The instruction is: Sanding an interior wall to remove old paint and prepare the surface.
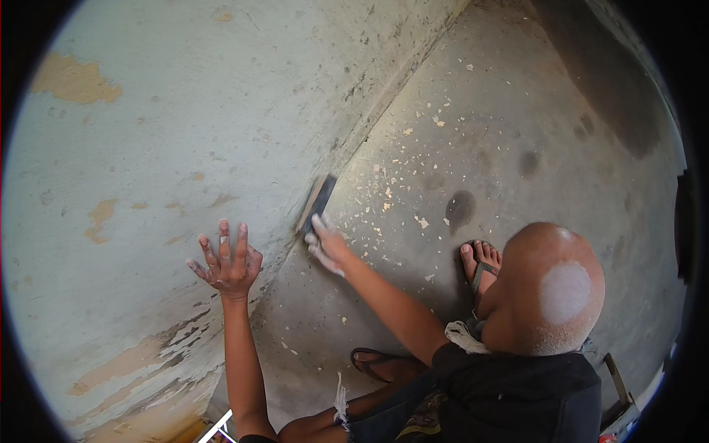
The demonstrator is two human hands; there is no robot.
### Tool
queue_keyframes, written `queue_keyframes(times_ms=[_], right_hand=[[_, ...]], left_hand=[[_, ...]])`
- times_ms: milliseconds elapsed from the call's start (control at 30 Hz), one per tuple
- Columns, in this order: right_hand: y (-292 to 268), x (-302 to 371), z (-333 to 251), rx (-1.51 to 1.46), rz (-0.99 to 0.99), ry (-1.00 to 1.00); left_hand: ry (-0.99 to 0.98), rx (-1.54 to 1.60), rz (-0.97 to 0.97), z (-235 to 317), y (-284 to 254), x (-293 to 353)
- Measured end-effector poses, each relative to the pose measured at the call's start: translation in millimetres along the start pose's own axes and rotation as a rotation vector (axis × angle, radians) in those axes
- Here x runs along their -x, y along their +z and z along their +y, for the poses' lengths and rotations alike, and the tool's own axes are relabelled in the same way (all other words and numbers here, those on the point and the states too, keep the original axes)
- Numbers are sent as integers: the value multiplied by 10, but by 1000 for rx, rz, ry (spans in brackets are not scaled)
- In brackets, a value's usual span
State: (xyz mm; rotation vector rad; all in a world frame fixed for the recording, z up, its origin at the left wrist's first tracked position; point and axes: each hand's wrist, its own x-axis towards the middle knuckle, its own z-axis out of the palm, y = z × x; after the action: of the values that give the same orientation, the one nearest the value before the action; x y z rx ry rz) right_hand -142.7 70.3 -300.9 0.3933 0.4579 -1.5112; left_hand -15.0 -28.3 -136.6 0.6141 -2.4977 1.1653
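Pale grey-green paint covers the wall beyond my left hand, whose fingers are spread wide, whitish dust on their tips; I hold nothing in it, and I cannot tell whether it touches the surface. My right hand grips the lower end of a flat, dark block with a lighter layer on its wall-facing side. That block stands out just past my right fingers, along the foot of the wall, its outline slightly blurred. White powder coats those fingers too. To the right of this hand, pale flakes litter the grey floor; farther right is a sandalled foot. Below my left hand, paint has peeled into tan, dark-edged streaks.
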Motion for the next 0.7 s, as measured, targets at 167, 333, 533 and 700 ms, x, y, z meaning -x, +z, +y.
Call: queue_keyframes(times_ms=[167,333,533,700], right_hand=[[-139,-166,-264,-24,-100,-117],[-91,142,135,61,-11,47],[129,-108,-401,-38,-9,-131],[34,98,-109,-35,-2,-19]], left_hand=[[33,44,56,92,14,-133],[12,24,23,53,49,-27],[12,29,22,29,15,-65],[11,36,45,99,63,-47]])
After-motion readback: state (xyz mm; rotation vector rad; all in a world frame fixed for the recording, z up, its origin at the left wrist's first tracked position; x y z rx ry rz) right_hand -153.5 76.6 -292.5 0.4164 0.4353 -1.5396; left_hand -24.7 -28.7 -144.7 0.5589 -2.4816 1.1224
